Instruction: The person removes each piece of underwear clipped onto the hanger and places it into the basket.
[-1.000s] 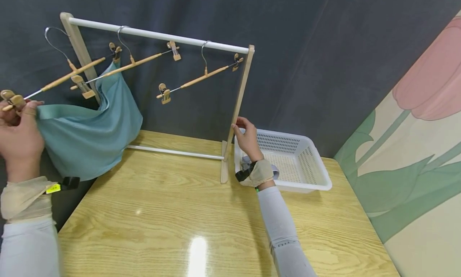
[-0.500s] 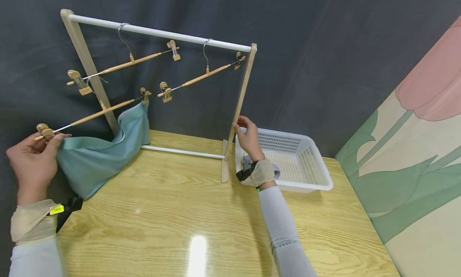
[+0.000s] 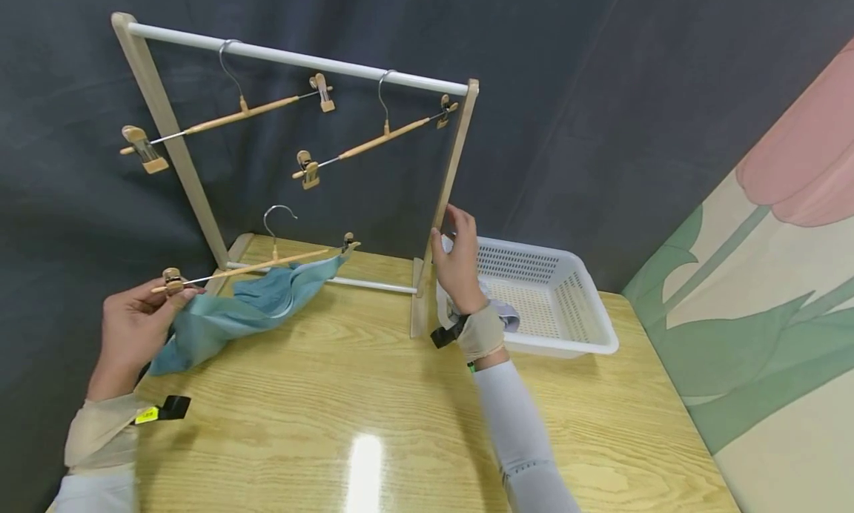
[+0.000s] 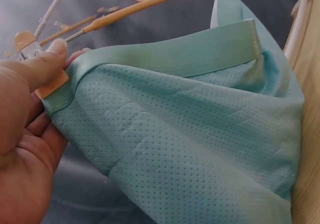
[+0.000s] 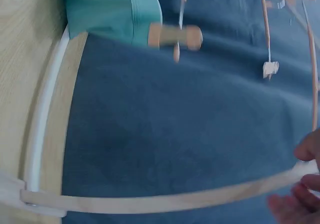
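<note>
The left hand [image 3: 136, 324] pinches the near clip [image 3: 173, 279] of a hanger [image 3: 300, 258] together with a corner of a teal cloth [image 3: 233, 316], thumb over the clip in the left wrist view. The right hand [image 3: 457, 257] has thumb and fingers apart on either side of a post [image 3: 459, 142]; whether they press on it I cannot tell. In the head view, the cloth sags at 3 o'clock from the left hand, its other end at the far clip [image 3: 348, 242], and the hook [image 3: 267, 220] stands free at 2 o'clock. Two more hangers hang from the bar [image 3: 300, 60]: one [image 3: 267, 108] at 1 o'clock from the left hand, one [image 3: 373, 142] at 11 o'clock from the right. At 4 o'clock from the right hand sits a white basket [image 3: 577, 302] with a grey cloth [image 3: 509, 316], partly hidden by the wrist. The table [image 3: 300, 424] spreads toward 6 o'clock, a dark curtain [image 3: 567, 113] rises at 12, and a tulip panel [image 3: 767, 313] stands at 3.
</note>
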### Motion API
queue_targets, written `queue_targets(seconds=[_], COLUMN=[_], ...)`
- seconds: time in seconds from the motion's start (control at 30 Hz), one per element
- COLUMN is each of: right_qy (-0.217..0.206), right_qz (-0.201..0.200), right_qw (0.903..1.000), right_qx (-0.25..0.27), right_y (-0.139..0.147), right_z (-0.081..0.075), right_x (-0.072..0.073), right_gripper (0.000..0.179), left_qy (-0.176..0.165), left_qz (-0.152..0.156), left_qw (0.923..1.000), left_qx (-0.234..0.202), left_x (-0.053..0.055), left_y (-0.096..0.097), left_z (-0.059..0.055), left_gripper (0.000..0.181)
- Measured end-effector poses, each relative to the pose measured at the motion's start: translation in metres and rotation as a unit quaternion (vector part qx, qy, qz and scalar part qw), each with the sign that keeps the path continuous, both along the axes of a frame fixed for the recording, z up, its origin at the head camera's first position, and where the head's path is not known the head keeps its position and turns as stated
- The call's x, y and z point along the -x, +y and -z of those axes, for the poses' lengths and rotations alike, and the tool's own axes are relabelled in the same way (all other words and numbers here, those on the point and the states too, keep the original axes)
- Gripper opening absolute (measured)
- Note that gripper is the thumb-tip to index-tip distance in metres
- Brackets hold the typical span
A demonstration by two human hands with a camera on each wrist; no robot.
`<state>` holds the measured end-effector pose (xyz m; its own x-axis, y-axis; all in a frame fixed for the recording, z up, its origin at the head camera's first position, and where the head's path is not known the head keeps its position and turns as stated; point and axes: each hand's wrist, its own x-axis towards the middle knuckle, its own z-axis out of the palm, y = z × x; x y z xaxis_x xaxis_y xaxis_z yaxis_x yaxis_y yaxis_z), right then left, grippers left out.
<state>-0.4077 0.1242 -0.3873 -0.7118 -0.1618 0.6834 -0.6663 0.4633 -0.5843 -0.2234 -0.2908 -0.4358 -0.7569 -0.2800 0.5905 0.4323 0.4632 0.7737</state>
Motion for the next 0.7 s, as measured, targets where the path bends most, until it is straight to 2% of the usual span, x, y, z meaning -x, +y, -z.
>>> queue_targets(seconds=[0.1,0.2,0.3,0.4,0.53,0.7], right_qy=[0.095,0.137,0.113,0.076,0.054,0.077], right_qz=[0.006,-0.036,-0.109,-0.154,-0.165,-0.147], right_qw=[0.9953,0.9882,0.9806,0.9688,0.9586,0.9572], right_qx=[-0.019,-0.059,-0.117,-0.179,-0.226,-0.237], right_y=[-0.008,-0.017,-0.025,-0.032,-0.038,-0.038], right_z=[-0.007,-0.013,-0.017,-0.017,-0.015,-0.012], right_x=[-0.014,-0.025,-0.034,-0.044,-0.054,-0.062], right_gripper=[0.039,0.030,0.026,0.030,0.035,0.037], left_qy=[0.014,0.033,0.051,0.070,0.081,0.059], left_qz=[0.038,0.081,0.114,0.148,0.193,0.199], left_qw=[0.9991,0.9959,0.9919,0.9859,0.9764,0.9765], left_qx=[-0.009,-0.024,-0.024,-0.036,-0.053,-0.056], left_x=[0.003,0.007,0.012,0.016,0.022,0.031], left_y=[0.011,0.021,0.030,0.041,0.055,0.074], left_z=[-0.001,-0.002,-0.004,-0.006,-0.011,-0.022], left_gripper=[0.017,0.018,0.019,0.021,0.022,0.017])
